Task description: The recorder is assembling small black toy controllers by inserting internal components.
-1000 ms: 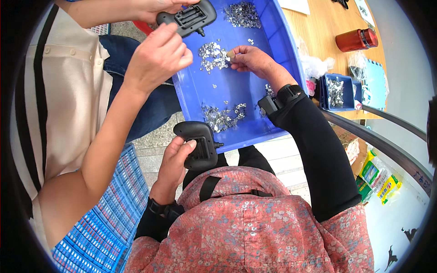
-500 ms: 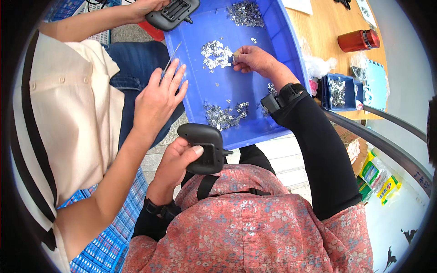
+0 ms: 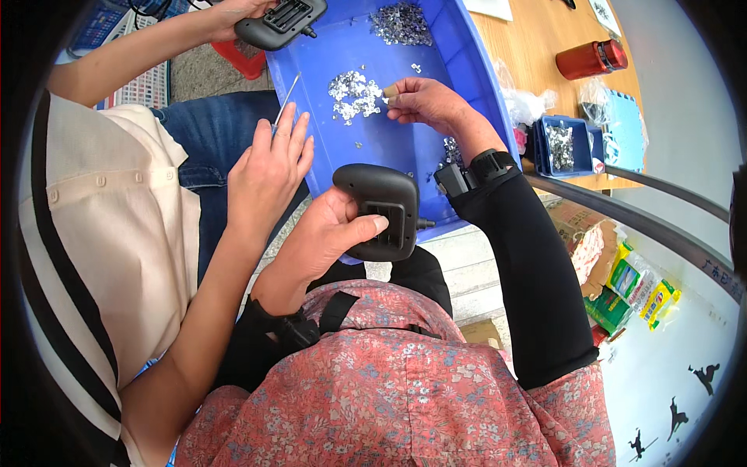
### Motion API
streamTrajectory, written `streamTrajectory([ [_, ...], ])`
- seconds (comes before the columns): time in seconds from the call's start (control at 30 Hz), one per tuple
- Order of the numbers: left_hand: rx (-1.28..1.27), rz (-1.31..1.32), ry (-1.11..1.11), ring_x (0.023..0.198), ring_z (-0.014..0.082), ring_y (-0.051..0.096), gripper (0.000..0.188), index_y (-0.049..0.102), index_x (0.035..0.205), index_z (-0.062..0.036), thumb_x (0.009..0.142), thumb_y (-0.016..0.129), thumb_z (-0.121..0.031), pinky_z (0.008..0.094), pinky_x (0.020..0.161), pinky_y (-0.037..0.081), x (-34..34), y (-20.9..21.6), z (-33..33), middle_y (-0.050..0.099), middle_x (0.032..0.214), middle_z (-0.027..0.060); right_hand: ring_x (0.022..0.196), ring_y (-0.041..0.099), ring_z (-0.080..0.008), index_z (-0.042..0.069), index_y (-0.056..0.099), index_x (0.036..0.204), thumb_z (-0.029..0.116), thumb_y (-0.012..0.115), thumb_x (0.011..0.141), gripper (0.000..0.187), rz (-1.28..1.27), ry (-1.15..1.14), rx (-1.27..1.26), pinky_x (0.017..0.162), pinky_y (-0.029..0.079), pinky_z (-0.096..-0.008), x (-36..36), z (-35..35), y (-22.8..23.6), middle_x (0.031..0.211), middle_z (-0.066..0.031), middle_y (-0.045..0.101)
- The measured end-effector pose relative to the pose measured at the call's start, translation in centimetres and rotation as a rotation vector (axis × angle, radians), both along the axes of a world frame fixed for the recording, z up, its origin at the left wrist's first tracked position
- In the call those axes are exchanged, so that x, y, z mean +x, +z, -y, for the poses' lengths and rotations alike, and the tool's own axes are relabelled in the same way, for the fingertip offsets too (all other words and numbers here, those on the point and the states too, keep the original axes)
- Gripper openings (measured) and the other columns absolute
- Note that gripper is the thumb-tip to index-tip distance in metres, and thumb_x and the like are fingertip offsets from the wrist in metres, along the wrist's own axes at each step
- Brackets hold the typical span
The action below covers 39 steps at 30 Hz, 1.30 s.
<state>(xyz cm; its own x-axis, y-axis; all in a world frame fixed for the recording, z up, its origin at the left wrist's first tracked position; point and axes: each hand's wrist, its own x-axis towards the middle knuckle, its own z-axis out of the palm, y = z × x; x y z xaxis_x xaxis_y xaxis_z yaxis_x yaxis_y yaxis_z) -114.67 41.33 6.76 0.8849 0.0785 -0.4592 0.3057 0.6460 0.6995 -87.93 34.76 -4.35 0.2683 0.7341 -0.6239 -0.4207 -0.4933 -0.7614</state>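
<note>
My left hand grips a black plastic device housing with a battery compartment, its thumb lying across the open compartment. A short stub sticks out of the housing's right side. Over the blue bin, my right hand pinches a small shiny metal piece between thumb and fingers. Just left of those fingertips lies a loose heap of silvery metal pieces. Another pile sits at the bin's far end; darker pieces lie partly hidden by my right wrist.
A co-worker at my left holds a similar black housing in one hand and a thin screwdriver in the other hand. On the wooden table at right are a red flask and a small blue parts box. A metal rail runs below.
My left hand has lifted the housing up and to the right, over the bin's near edge, covering the near pile. My right hand stays by the middle heap. The whole view has shifted slightly.
</note>
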Motion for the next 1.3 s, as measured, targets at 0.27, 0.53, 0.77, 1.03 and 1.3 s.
streamTrajectory([
  [0.27, -0.032, -0.056, 0.119, 0.103, 0.0164, 0.066, 0.038, 0.053, 0.128, 0.001, 0.092, 0.064, -0.004, 0.0325, 0.09, 0.055, 0.6, -0.7, 2.7, 0.066, 0.116, 0.0108, 0.078, 0.064, -0.0093, 0.006, 0.066, 0.113, 0.011, 0.066, 0.091, 0.022, 0.052, 0.003, 0.034, 0.072, 0.052, -0.0238, -0.1, 1.6, 0.1, 0.091, -0.0002, 0.067],
  [0.53, -0.052, -0.028, 0.163, 0.099, 0.0162, 0.067, 0.033, 0.055, 0.124, 0.0029, 0.096, 0.062, -0.013, 0.0324, 0.087, 0.056, 1.5, -1.5, 3.3, 0.067, 0.112, 0.011, 0.081, 0.063, -0.0076, 0.009, 0.064, 0.115, 0.015, 0.067, 0.093, 0.023, 0.033, 0.015, 0.083, 0.075, 0.051, -0.024, 0.3, 2.0, -0.1, 0.097, 0.0011, 0.067],
  [0.77, -0.001, -0.048, 0.159, 0.099, 0.0152, 0.066, 0.034, 0.055, 0.125, 0.0025, 0.096, 0.062, -0.014, 0.0316, 0.088, 0.055, 2.9, -2.1, 1.3, 0.066, 0.113, 0.0107, 0.082, 0.063, -0.0082, 0.01, 0.064, 0.112, 0.017, 0.067, 0.094, 0.019, 0.088, -0.008, 0.06, 0.076, 0.051, -0.0251, -0.1, 1.5, 0.4, 0.098, 0.001, 0.067],
  [1.03, -0.039, -0.073, 0.129, 0.102, 0.0149, 0.064, 0.036, 0.055, 0.127, 0.0026, 0.094, 0.063, -0.012, 0.032, 0.091, 0.053, 2.5, -3.3, -0.4, 0.065, 0.115, 0.0101, 0.085, 0.062, -0.0098, 0.007, 0.065, 0.108, 0.012, 0.066, 0.094, 0.015, -0.108, -0.132, 0.103, 0.077, 0.053, -0.0262, -0.6, 1.1, 0.0, 0.094, 0.0006, 0.066],
  [1.3, -0.069, -0.047, 0.037, 0.093, 0.0156, 0.067, 0.036, 0.055, 0.125, 0.0049, 0.092, 0.062, -0.007, 0.0312, 0.087, 0.054, 3.0, -3.7, -1.1, 0.068, 0.11, 0.0101, 0.082, 0.062, -0.0093, 0.005, 0.063, 0.109, 0.014, 0.067, 0.094, 0.018, -0.086, -0.186, 0.115, 0.077, 0.051, -0.0246, -0.6, 1.4, 1.6, 0.094, 0.0, 0.065],
])
